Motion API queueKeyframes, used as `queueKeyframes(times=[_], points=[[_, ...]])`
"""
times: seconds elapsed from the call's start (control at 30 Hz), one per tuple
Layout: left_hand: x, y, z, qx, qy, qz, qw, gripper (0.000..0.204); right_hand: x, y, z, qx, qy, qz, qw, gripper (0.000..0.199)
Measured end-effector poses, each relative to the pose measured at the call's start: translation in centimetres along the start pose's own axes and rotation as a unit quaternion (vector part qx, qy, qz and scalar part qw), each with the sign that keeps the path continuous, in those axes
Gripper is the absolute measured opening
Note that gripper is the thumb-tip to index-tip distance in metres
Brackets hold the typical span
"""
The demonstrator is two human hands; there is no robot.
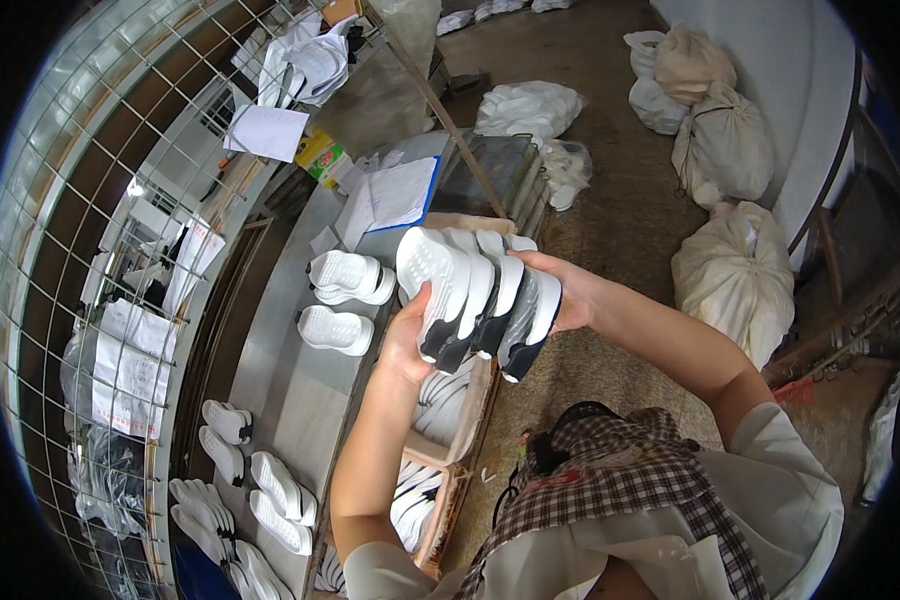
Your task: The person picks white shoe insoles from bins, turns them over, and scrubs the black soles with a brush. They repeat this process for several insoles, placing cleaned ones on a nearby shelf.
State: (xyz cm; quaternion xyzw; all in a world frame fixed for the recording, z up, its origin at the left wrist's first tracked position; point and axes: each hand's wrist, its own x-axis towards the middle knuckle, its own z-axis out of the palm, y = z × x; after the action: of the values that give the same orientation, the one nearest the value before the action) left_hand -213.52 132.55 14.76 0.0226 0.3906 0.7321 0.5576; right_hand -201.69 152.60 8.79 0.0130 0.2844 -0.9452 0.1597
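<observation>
Stack of shoe soles (478, 300) pinched between left hand (407, 340) and right hand (570, 298) grip.

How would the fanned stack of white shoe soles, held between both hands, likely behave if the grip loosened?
The stack of shoe soles would probably slip apart: the soles already sit fanned and only the left hand and right hand press them together. They are likely light, being held clear of the bench. Their thin curved shapes suggest some flex.
</observation>
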Motion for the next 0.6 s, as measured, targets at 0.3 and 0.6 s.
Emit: queueKeyframes(times=[0.3, 0.6], points=[[-0.2, -2.3, -1.4, 0.048, -0.091, 0.077, 0.992, 0.068, -3.1, 0.2, 7.0, -0.141, 0.145, -0.146, 0.969, 0.047], [-0.1, -3.5, -3.5, 0.119, -0.185, 0.215, 0.951, 0.073, -3.6, -0.5, 8.8, -0.295, 0.173, -0.252, 0.905, 0.066]])
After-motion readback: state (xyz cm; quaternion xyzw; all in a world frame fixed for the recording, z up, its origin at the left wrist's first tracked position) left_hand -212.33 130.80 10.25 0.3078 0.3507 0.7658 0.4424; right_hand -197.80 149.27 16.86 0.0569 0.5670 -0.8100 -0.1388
